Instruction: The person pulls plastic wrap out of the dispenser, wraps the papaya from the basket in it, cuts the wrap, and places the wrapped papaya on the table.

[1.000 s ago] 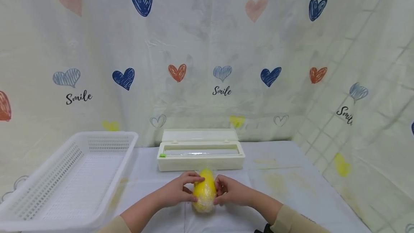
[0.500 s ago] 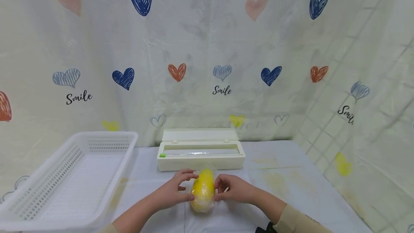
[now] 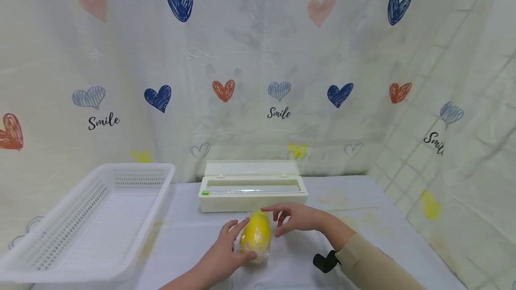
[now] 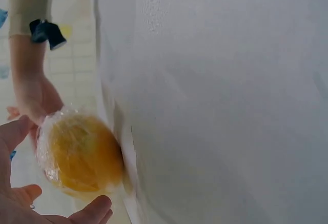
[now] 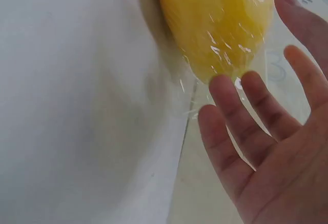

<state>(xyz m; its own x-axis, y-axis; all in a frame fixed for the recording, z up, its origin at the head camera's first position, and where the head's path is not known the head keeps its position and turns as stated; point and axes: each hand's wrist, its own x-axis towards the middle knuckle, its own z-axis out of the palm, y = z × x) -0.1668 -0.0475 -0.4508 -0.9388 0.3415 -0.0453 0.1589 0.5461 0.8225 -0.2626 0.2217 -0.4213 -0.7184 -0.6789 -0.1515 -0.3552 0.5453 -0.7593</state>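
Observation:
A smooth yellow oblong item [image 3: 257, 232], its exact kind unclear, is wrapped in clear cling film and lies on the white table in the middle of the head view. My left hand [image 3: 223, 254] is spread along its left side, the thumb at the near end. At its far right end is my right hand [image 3: 296, 217], index finger stretched over the top and the other fingers loosely bent. In the right wrist view, the spread right fingers [image 5: 259, 116] come up to the film's loose edge. The left wrist view shows the crinkled film round the item's end [image 4: 84, 155].
Behind the item stands a white cling film dispenser [image 3: 253, 201], lid raised, with a roll inside and a green slider [image 3: 205, 192]. A white perforated basket [image 3: 141, 227] stands at the left. A heart-printed curtain [image 3: 242, 57] hangs behind the table [image 3: 342, 200].
My right hand has moved up from the item's right side to its far end. The left hand has spread wider and slid toward the near end. The item stays about where it was.

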